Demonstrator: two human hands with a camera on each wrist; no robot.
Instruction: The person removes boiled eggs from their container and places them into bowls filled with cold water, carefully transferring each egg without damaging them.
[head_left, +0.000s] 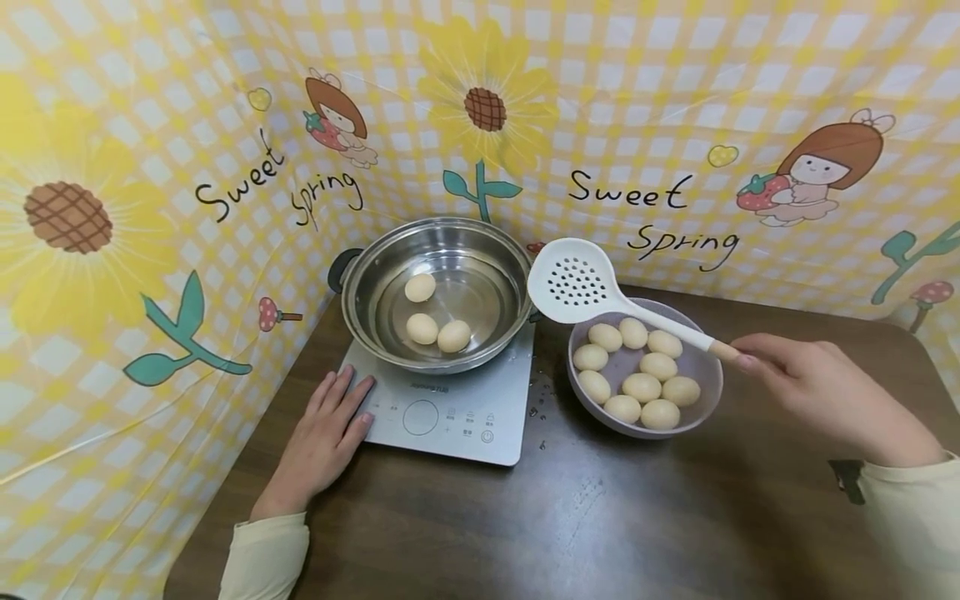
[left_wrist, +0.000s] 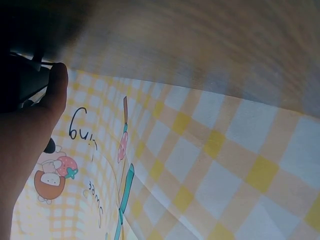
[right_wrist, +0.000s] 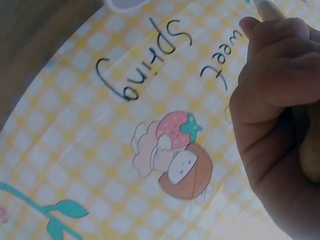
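My right hand [head_left: 832, 392] grips the wooden handle of a white slotted skimmer [head_left: 577, 282]. The skimmer's bowl hangs between the pot and the bowl, with nothing visible on it. In the right wrist view the fingers of the right hand [right_wrist: 285, 75] are curled round the handle. Below the skimmer is a purple-grey bowl [head_left: 707, 398] holding several pale eggs [head_left: 642, 387]. A steel pot [head_left: 360, 321] has water and three eggs [head_left: 422, 328] in it. My left hand [head_left: 321, 437] rests with fingers extended on the table and the left edge of the induction cooker [head_left: 457, 446].
The pot stands on the cooker, its black handle [head_left: 343, 268] towards the left. Water drops [head_left: 534, 412] lie on the brown table [head_left: 480, 533] between cooker and bowl. A yellow checked cloth [head_left: 600, 100] covers the walls behind and at left. A small black object [head_left: 849, 482] lies near the right sleeve.
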